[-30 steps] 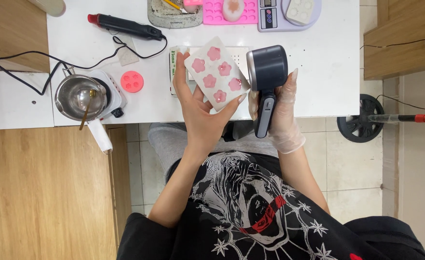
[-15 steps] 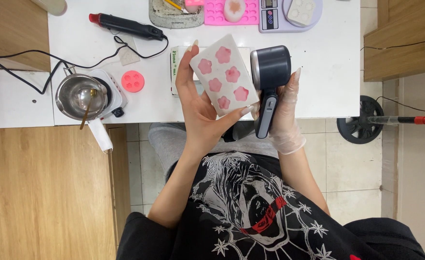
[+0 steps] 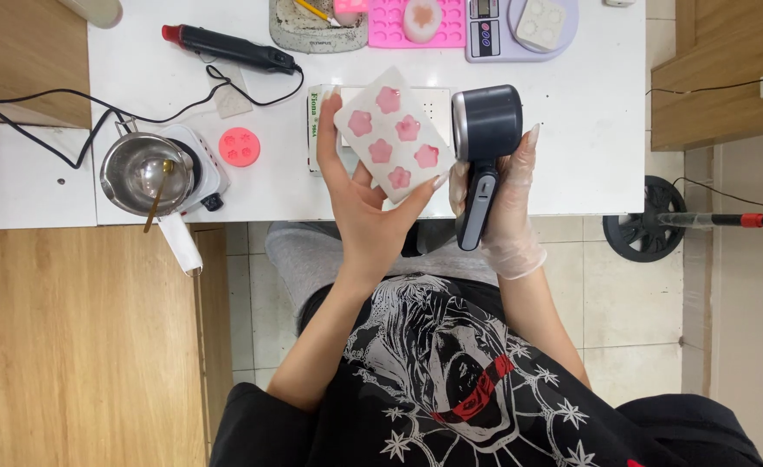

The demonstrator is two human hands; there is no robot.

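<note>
Above the near edge of the white table (image 3: 589,130), a white mould tray (image 3: 394,134) is held up tilted in the left hand (image 3: 360,207), with the thumb at one edge, the fingers at the other and the palm behind it. The hand is partly closed around the tray. A dark handheld heat tool (image 3: 483,147) is gripped by its handle in the gloved right hand (image 3: 507,220), fingers wrapped round it, with its wide head just beside the tray's right edge.

Risk, as judged: the tray is pinched only at its edges and tilted, so it could slip or flex, and the pink fills could shift or spill if they are not set; whether they are set cannot be told. The bare left fingers are near the tool's head, so a burn seems possible if it is hot. The tray is over the table edge and lap, so a drop would likely fall past the table.

Tray look: rectangular, white, thin, with six flower-shaped cavities in two rows, all filled pink, with a smooth surface.

Elsewhere on the table: a steel pot (image 3: 144,173) on a small white hotplate, a round pink mould (image 3: 240,147), a black wand tool with a red tip (image 3: 226,47), a pink mould tray (image 3: 416,22) and a lilac scale (image 3: 520,26) at the far edge.
</note>
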